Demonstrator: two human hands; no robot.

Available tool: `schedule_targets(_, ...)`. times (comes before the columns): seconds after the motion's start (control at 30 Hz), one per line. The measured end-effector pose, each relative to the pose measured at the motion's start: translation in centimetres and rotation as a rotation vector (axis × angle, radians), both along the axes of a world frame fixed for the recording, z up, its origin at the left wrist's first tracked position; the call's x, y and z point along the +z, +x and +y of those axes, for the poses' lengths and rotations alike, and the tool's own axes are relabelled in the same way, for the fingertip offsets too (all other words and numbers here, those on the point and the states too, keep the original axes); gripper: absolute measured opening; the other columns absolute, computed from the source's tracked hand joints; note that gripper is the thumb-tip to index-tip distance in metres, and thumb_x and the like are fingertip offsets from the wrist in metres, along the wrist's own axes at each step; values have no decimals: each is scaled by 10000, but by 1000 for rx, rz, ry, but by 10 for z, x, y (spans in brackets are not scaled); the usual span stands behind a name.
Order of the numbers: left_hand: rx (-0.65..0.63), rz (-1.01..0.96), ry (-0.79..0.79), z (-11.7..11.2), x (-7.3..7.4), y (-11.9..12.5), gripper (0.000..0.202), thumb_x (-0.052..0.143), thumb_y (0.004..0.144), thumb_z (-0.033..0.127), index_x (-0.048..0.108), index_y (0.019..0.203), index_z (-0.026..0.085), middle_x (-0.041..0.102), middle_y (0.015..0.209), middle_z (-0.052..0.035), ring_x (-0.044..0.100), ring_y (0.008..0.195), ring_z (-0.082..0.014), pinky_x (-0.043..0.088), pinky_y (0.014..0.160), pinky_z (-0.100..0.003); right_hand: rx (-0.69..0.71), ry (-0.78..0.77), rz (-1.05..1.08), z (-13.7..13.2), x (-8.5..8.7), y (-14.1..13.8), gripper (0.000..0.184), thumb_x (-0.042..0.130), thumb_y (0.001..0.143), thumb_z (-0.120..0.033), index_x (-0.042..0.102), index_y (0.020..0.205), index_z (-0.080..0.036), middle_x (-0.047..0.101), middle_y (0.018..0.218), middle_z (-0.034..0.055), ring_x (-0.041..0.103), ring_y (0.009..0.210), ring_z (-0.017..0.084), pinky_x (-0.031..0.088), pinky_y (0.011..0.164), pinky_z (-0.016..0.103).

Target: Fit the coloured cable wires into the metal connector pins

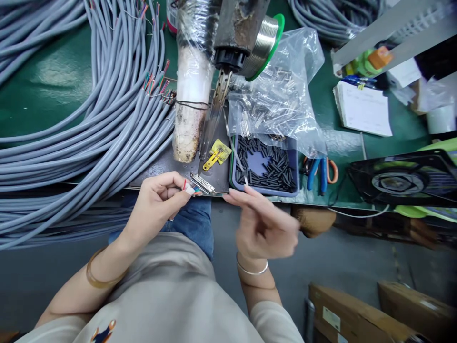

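Observation:
In my left hand (pixel 164 195) is a metal D-sub connector (pixel 203 185) with a row of pins, gripped with coloured wires between thumb and fingers. It sits over the table's front edge, below the soldering iron's tip. My right hand (pixel 266 219), partly blurred, is just right of the connector. Its fingers are drawn together near the near-left corner of a blue tray (pixel 297 174). Whatever is between those fingertips is too small or hidden to make out. Short black tubes (pixel 276 171) fill the tray.
A soldering iron (pixel 219 102) hangs over the table beside a solder spool (pixel 262 47). Bundles of grey cable (pixel 117 128) lie left. Behind the tray are a clear bag of connectors (pixel 274 90), pliers (pixel 321 174), paper (pixel 362 108) and a black fan (pixel 400 178).

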State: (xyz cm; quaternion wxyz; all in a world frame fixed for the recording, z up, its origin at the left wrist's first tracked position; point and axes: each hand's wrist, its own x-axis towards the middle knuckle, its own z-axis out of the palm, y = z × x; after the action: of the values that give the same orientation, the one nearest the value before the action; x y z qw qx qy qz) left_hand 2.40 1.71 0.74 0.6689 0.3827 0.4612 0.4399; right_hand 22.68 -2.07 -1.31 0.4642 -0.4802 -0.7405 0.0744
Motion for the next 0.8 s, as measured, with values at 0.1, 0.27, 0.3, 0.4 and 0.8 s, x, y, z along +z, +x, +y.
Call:
schedule_targets(0.1,-7,2,3,0,1,0,148,735,847,189,689,708,171,453,473,67,350,384,-29,266,375,-124,9,91,7,10,9,-15,228,700,924,-86,684,1097,-234,827,1065,44,811,924,186,691,804,320)
schedule_targets(0.27,-30,-2,-31,2,4,0,146,758,794,139,700,662,163,504,466,53,378,362,-30,293,358,-129,69,-76,205,23,6,-25,150,713,918,-97,671,954,-235,816,979,23,801,904,172,678,773,300)
schedule_targets(0.3,-21,-12,-36,2,4,0,146,758,791,139,700,660,164,521,477,48,381,361,-30,296,356,-130,79,-93,224,24,5,-25,152,712,917,-91,672,953,-233,815,979,23,799,914,170,677,788,301)
schedule_targets(0.4,36,-7,-25,3,1,0,117,761,792,148,712,688,167,583,542,30,386,367,-27,299,350,-134,80,-47,187,26,3,-27,171,708,909,-68,669,968,-224,818,1021,42,794,937,160,670,815,286)
schedule_targets(0.8,164,114,134,9,-3,8,123,734,840,141,704,723,163,652,717,17,375,423,-4,262,368,-127,57,57,63,33,5,-30,193,676,901,-56,595,932,-229,813,1125,77,800,937,166,680,773,274)
